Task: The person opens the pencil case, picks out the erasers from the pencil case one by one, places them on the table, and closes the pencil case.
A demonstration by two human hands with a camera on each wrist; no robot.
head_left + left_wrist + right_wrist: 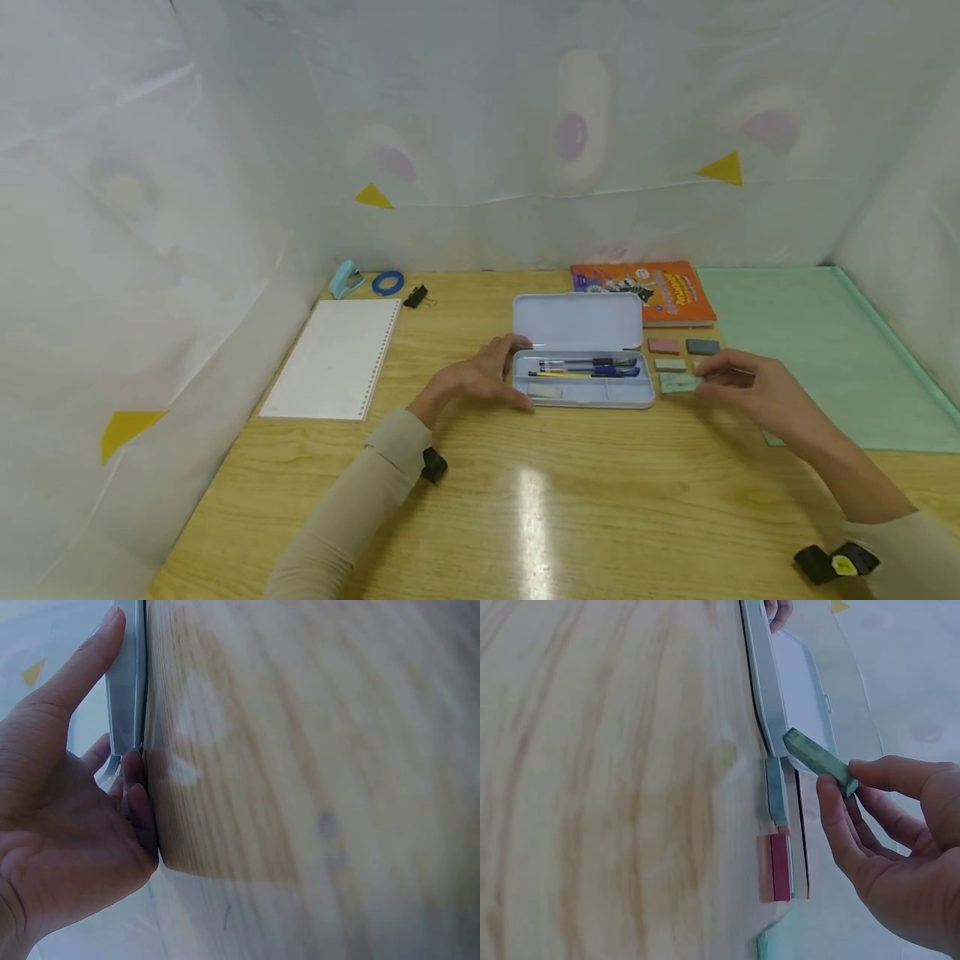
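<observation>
A white pencil case (584,397) lies with its lid raised; pens (588,367) and a whitish eraser (544,391) are inside. My left hand (487,373) holds the case's left end, thumb at the front and fingers at the back. In the right wrist view, a green eraser (819,759) is pinched between the thumb and fingers of my right hand (907,840), tilted above the table. From the head, that hand appears just right of the case. Near it lie a pink eraser (663,346), a dark grey-blue eraser (702,347) and a pale eraser (670,365).
Behind the case lies an orange book (678,296), with a green mat (847,358) to the right. At the left are a white notepad (330,358), a light blue stapler (345,279), a blue tape roll (387,283) and a black binder clip (416,296). Pale sheeting surrounds the table.
</observation>
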